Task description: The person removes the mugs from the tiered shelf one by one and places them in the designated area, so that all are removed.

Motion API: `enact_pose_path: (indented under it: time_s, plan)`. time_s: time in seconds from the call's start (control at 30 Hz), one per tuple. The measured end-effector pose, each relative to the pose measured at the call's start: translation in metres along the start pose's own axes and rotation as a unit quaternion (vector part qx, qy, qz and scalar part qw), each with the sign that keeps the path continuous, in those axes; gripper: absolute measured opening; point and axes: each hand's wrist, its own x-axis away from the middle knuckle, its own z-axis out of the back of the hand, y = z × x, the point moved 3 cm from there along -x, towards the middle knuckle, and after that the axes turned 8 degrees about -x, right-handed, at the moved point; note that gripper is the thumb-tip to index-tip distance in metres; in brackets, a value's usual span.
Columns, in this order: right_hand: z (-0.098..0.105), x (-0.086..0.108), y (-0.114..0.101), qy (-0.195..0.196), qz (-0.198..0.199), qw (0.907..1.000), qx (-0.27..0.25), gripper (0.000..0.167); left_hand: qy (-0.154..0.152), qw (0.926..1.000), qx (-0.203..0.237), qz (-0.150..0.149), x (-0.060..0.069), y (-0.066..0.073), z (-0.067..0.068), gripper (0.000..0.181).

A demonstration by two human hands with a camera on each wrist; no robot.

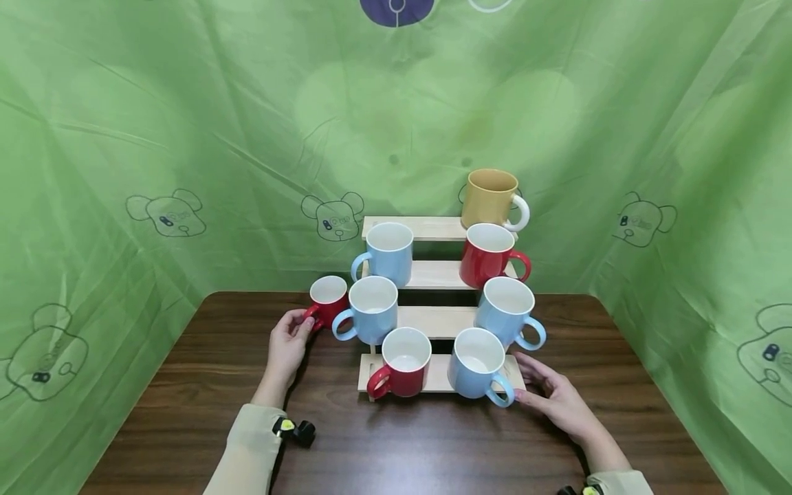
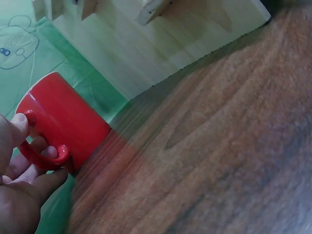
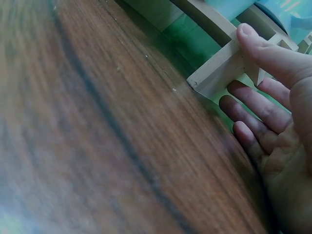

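Note:
My left hand pinches the handle of a red mug with a white inside. This mug is left of the wooden stepped rack; in the left wrist view the red mug has its base at the tabletop. Thumb and fingers meet around its handle. At the rack's lower right end, my right hand has its thumb by the front corner. The right wrist view shows that thumb against the wood, the other fingers loosely extended beside the rack's end.
On the rack's top step stands a yellow mug with a white handle. Below it are a red mug and several light blue mugs. The lowest step bears another red mug. A green curtain surrounds the brown table.

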Motion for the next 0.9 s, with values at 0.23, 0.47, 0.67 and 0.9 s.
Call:
enact_pose_path:
  time_s: [0.23, 0.47, 0.67, 0.9]
  plan:
    - [0.000, -0.001, -0.002, 0.001, -0.019, 0.9998, 0.007, 0.070, 0.005, 0.9998, 0.002, 0.018, 0.002, 0.000, -0.001, 0.025]
    - [0.000, -0.001, -0.003, 0.001, -0.021, 0.9998, 0.003, 0.070, -0.013, 0.9983, -0.055, 0.014, 0.010, 0.008, 0.004, 0.039]
    - [0.000, -0.002, 0.000, -0.001, -0.008, 0.9999, 0.006, 0.069, 0.039, 0.9833, -0.178, -0.006, 0.027, 0.021, 0.012, 0.038]
    - [0.002, -0.001, 0.004, 0.004, -0.008, 0.9999, 0.010, 0.069, -0.001, 0.9920, -0.127, 0.002, 0.046, 0.022, 0.004, 0.031]
